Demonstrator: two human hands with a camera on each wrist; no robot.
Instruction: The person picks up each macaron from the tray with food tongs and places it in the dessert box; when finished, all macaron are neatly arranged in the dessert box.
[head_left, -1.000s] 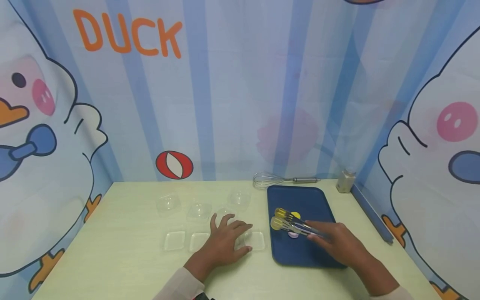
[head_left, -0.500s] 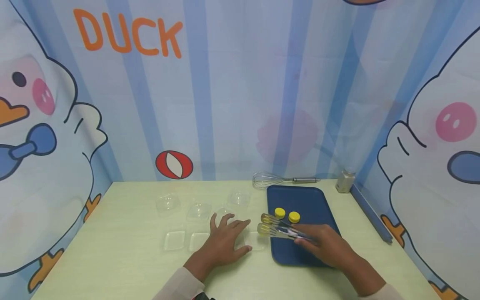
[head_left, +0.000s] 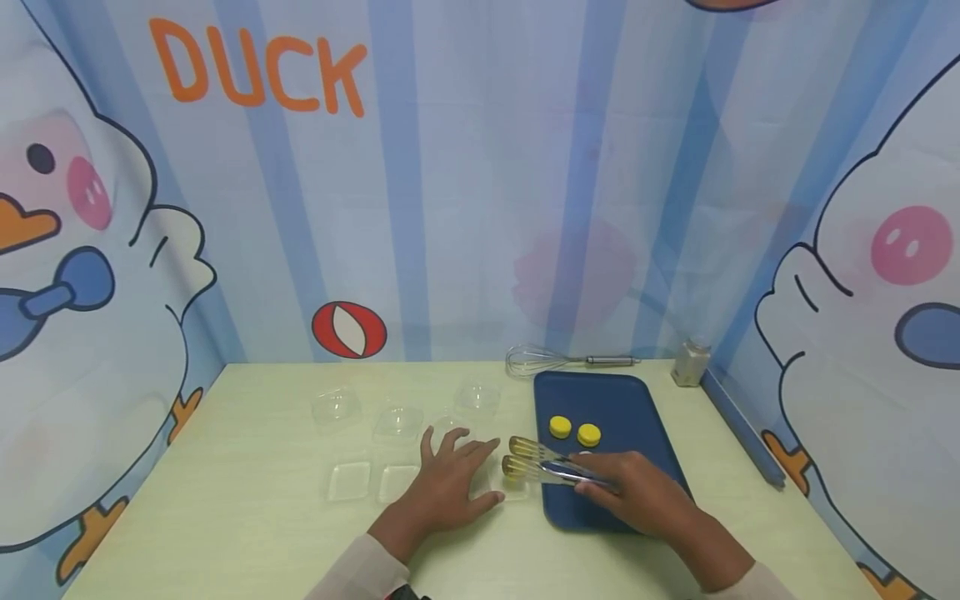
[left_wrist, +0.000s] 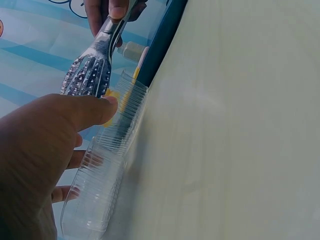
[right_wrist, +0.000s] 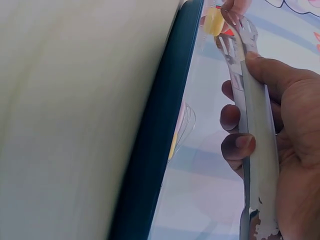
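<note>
My right hand [head_left: 637, 487] grips metal serving tongs [head_left: 558, 471], whose slotted ends sit over the rightmost clear plastic box [head_left: 519, 493]. In the right wrist view, a yellow macaron [right_wrist: 214, 21] lies at the ends of the tongs, partly hidden. My left hand [head_left: 442, 487] holds the left side of that box, thumb at the near edge and fingers at the far side. Through the clear wall in the left wrist view, yellow shows behind my thumb [left_wrist: 95, 111]. Two more yellow macarons [head_left: 560, 427] rest on the blue tray [head_left: 618, 396]; a pale one is mostly covered by my right hand.
Left of my hand sit two more clear box bases [head_left: 349, 481], with several domed clear lids [head_left: 397, 422] behind them. A whisk [head_left: 536, 360] lies along the table's back edge. A small shaker-like container [head_left: 692, 362] stands at the back right.
My right hand has carried the tongs leftward from the tray to above the clear box, uncovering the two yellow macarons on the tray. My left hand has stayed in place.
</note>
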